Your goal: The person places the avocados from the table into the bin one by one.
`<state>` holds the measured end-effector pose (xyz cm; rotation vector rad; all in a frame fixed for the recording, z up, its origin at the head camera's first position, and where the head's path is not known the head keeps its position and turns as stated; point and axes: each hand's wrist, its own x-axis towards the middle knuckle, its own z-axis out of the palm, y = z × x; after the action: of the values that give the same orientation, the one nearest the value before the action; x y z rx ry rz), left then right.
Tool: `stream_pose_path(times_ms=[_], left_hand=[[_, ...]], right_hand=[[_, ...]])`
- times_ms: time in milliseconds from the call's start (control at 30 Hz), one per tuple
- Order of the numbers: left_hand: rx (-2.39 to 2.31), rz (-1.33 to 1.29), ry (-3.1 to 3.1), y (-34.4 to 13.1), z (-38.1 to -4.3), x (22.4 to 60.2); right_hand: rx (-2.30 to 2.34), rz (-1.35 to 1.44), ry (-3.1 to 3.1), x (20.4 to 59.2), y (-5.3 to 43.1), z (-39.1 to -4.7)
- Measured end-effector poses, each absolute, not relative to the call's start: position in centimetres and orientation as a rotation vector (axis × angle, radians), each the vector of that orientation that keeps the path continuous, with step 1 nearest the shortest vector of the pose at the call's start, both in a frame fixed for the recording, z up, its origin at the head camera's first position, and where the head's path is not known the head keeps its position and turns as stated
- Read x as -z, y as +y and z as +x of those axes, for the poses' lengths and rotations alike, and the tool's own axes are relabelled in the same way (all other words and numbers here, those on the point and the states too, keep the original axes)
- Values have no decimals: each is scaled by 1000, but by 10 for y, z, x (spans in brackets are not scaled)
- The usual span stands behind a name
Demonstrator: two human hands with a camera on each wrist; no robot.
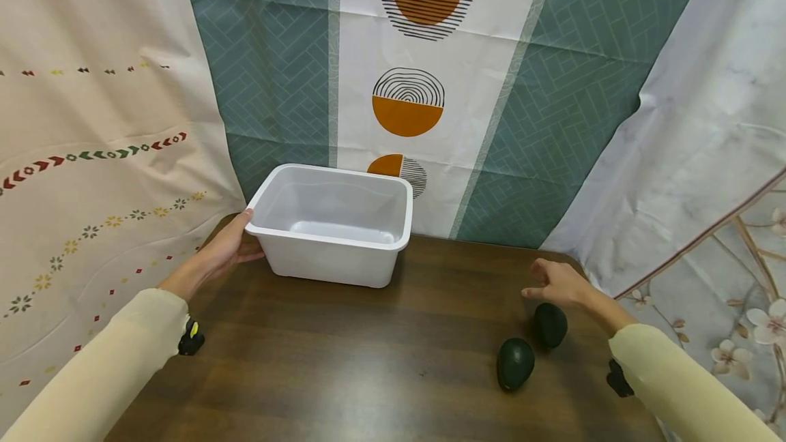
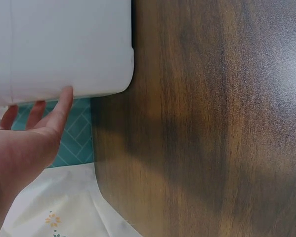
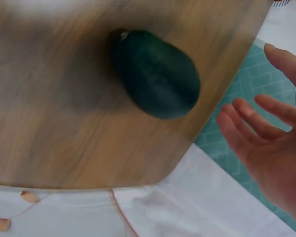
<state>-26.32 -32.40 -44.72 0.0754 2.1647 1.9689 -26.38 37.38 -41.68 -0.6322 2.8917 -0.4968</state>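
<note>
A white plastic tub (image 1: 331, 261) stands on the table's far left side. My left hand (image 1: 224, 247) grips its left end, the thumb at the rim and the fingers against the outer wall. In the left wrist view, fingertips (image 2: 66, 94) touch the tub's side (image 2: 73, 49). Two dark green avocados lie at the right: one nearer avocado (image 1: 515, 364) and one farther avocado (image 1: 550, 325). Just beyond the farther one hovers my right hand (image 1: 560, 283), holding nothing. Its fingers are loosely bent and apart from the avocado (image 3: 157, 74) in the right wrist view.
The brown wooden table (image 1: 344, 353) has cut-off corners. A teal and white patterned cloth (image 1: 276, 53) hangs behind it. Other cloths hang close at the left (image 1: 92, 155) and the right (image 1: 706, 121), bordering the tabletop.
</note>
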Motion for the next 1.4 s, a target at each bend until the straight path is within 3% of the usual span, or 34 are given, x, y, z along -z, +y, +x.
stream_pose_path(times_ms=[600, 900, 1400], left_hand=[[-1957, 89, 2171, -324, -262, 447], [-1946, 72, 2175, -324, -262, 445], [-1981, 52, 2150, -324, -263, 447]], right_hand=[[324, -453, 2767, 426, 416, -250], [383, -383, 2745, 439, 416, -243], [364, -492, 2780, 447, 405, -251]])
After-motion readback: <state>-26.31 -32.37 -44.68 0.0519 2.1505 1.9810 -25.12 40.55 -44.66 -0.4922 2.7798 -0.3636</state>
